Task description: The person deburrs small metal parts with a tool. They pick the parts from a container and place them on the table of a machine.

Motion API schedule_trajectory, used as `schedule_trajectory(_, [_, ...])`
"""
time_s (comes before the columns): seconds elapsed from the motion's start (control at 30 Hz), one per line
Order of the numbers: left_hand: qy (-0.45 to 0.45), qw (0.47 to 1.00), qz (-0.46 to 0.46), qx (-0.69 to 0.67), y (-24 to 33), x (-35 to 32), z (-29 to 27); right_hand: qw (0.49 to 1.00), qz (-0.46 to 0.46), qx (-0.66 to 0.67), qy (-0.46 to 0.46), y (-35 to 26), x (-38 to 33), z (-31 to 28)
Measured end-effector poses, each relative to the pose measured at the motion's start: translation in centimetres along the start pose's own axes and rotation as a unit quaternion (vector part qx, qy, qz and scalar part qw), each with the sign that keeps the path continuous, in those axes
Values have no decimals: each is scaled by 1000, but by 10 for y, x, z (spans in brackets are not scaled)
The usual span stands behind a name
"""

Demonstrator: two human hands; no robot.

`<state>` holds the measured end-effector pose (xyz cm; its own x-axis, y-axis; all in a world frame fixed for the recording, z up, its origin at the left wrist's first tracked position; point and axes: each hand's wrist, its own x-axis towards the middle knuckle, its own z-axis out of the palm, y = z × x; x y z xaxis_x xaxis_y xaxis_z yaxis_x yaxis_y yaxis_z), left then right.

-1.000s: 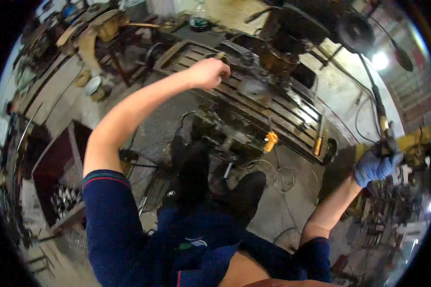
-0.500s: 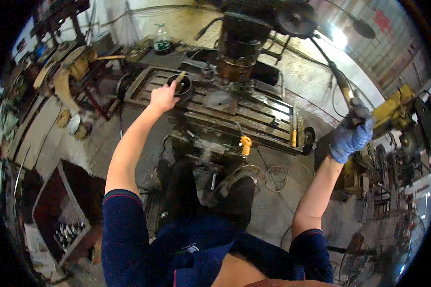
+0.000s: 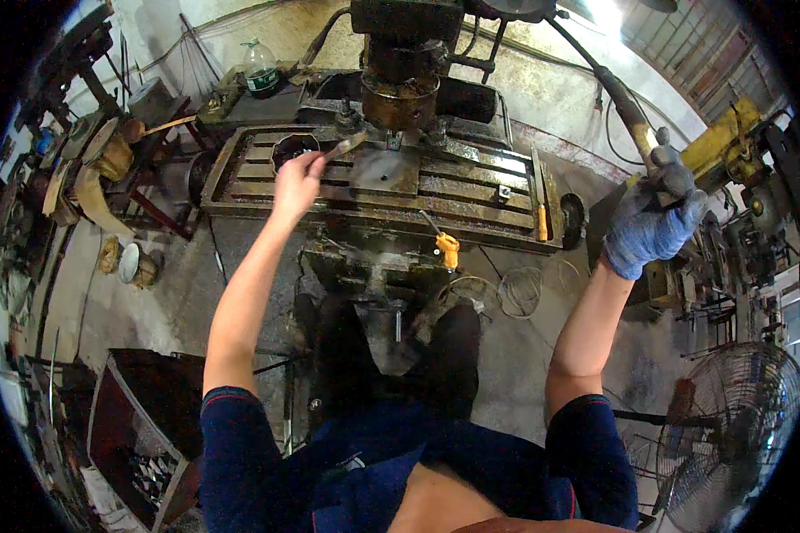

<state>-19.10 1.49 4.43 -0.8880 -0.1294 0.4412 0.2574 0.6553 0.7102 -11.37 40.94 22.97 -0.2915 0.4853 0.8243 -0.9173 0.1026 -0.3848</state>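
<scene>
My bare left hand [image 3: 300,182] is closed around a small flat brush [image 3: 345,145] whose bristle end points right, toward the spindle. Just behind that hand, a dark round bowl [image 3: 284,151] rests on the slotted machine table [image 3: 240,188]. To the right of the brush lies a flat grey metal plate [image 3: 387,173], below the machine's spindle head [image 3: 400,105]. My right hand [image 3: 651,229], in a blue-grey glove with dark fingertips, is closed around the lower end of a long lever [image 3: 627,111] at the machine's right side.
A yellow air blow gun [image 3: 447,252] hangs at the table's front edge. Along the right end lies a yellow-handled file [image 3: 543,220]. A clear green-labelled bottle [image 3: 260,69] stands behind left. A bin of metal parts [image 3: 142,444] and a fan [image 3: 729,435] stand near me.
The brush has come out from over the bowl and now extends to its right, lying flatter. My right hand stays at the lever's end. The whole view has shifted a little.
</scene>
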Motion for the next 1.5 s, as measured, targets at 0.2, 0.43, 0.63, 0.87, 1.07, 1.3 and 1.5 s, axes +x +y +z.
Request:
schedule_trajectory(0.2, [53, 997, -55, 25, 9, 33, 67, 997, 19, 68, -41, 3, 3, -4])
schedule_trajectory(0.43, [26, 997, -68, 36, 11, 36, 93, 998, 20, 47, -20, 5, -1, -7])
schedule_trajectory(0.63, [21, 997, -65, 33, 9, 34, 90, 997, 1, 56, -62, 7, -9, -5])
schedule_trajectory(0.87, [-16, 997, -77, -8, 12, 24, 81, 996, -35, 19, -83, 14, -15, -12])
schedule_trajectory(1.07, [-68, 996, -60, -13, 23, 10, 67, 999, -11, -7, -51, 15, -27, -15])
schedule_trajectory(1.3, [-71, 994, -57, -54, 17, -1, 63, 996, -23, -1, -81, 24, -36, -25])
schedule_trajectory(1.5, [-93, 988, -78, -98, 30, -7, 54, 995, 13, 27, -95, 25, -42, -33])
